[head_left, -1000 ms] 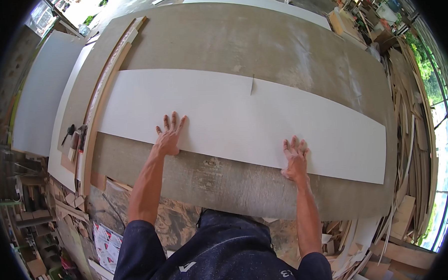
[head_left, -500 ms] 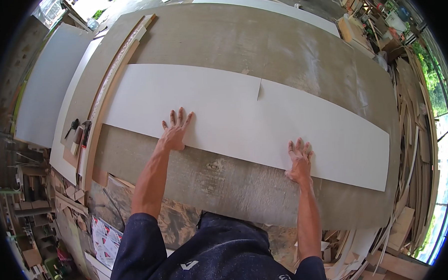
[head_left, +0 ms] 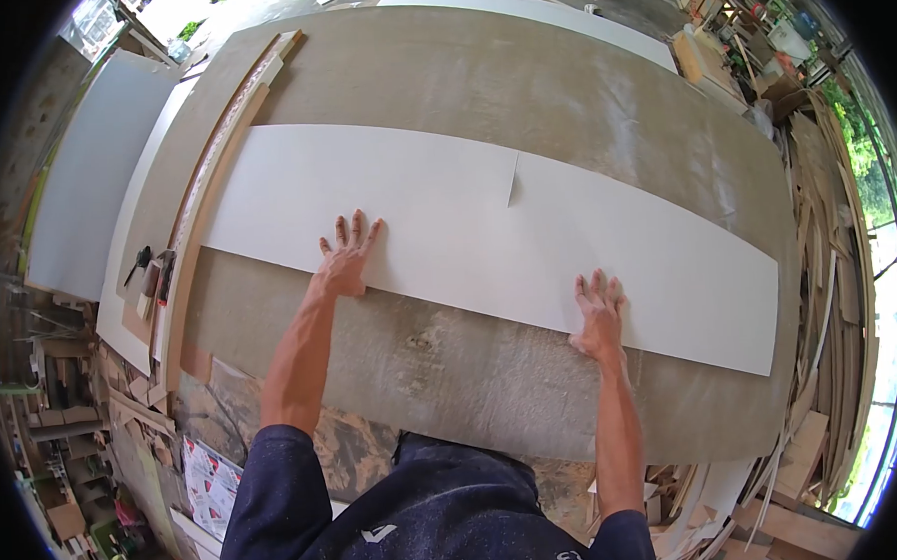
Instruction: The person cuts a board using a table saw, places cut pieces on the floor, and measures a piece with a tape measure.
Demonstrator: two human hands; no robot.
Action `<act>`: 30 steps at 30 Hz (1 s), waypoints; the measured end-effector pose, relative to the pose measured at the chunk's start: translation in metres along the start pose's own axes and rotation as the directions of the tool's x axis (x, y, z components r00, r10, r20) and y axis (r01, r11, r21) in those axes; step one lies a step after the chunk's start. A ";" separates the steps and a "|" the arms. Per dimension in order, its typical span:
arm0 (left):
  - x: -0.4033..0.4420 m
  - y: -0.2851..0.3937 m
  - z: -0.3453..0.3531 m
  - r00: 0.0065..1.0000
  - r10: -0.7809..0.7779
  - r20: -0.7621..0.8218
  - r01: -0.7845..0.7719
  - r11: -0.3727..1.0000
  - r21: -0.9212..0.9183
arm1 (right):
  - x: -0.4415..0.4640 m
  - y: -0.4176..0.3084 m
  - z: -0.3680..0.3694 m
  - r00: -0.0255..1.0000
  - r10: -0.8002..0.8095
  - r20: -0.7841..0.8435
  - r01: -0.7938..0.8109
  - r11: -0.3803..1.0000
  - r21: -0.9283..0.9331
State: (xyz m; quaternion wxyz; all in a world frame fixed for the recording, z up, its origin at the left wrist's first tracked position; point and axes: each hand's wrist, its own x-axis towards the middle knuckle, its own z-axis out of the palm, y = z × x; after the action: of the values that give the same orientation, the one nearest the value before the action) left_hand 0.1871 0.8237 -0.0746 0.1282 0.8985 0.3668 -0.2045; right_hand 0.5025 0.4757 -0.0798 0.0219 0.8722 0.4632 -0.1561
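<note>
A long white panel [head_left: 435, 210] lies flat across a large grey-brown worktable [head_left: 422, 371]. My left hand [head_left: 346, 259] rests palm down on it near the close edge, left of the middle, with fingers spread. Farther right, my right hand [head_left: 599, 318] presses on the same near edge, fingers apart and pointing away from me, thumb at the rim. A thin slit-like line [head_left: 513, 180] runs inward from the panel's far edge, between the two hands; whether a blade stands in it I cannot tell. The panel's left end meets a wooden rail [head_left: 190, 216].
Small tools [head_left: 165, 277] lie by the rail on the left. A large pale board [head_left: 99, 175] leans beyond it. Wood strips [head_left: 831, 293] are piled along the right side, and a white strip [head_left: 547, 20] lies at the table's far edge.
The panel and both hands have shifted slightly away from me. The line at the panel's far edge looks a little longer, reaching farther toward me. Both hands stay flat on the panel.
</note>
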 end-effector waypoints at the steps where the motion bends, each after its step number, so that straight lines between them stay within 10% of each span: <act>1: 0.001 0.001 -0.002 1.000 -0.002 -0.003 0.002 1.000 -0.007 | 0.002 0.001 -0.002 1.000 -0.005 -0.004 0.005 1.000 0.012; 30: 0.047 0.000 -0.019 1.000 -0.005 -0.020 0.005 1.000 -0.007 | 0.051 0.016 -0.008 1.000 0.032 0.000 -0.032 0.999 0.028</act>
State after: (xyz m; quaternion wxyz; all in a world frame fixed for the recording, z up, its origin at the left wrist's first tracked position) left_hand 0.2225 0.8595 -0.0792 0.1272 0.8990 0.3712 -0.1945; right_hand 0.5438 0.5089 -0.0883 0.0121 0.8796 0.4471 -0.1620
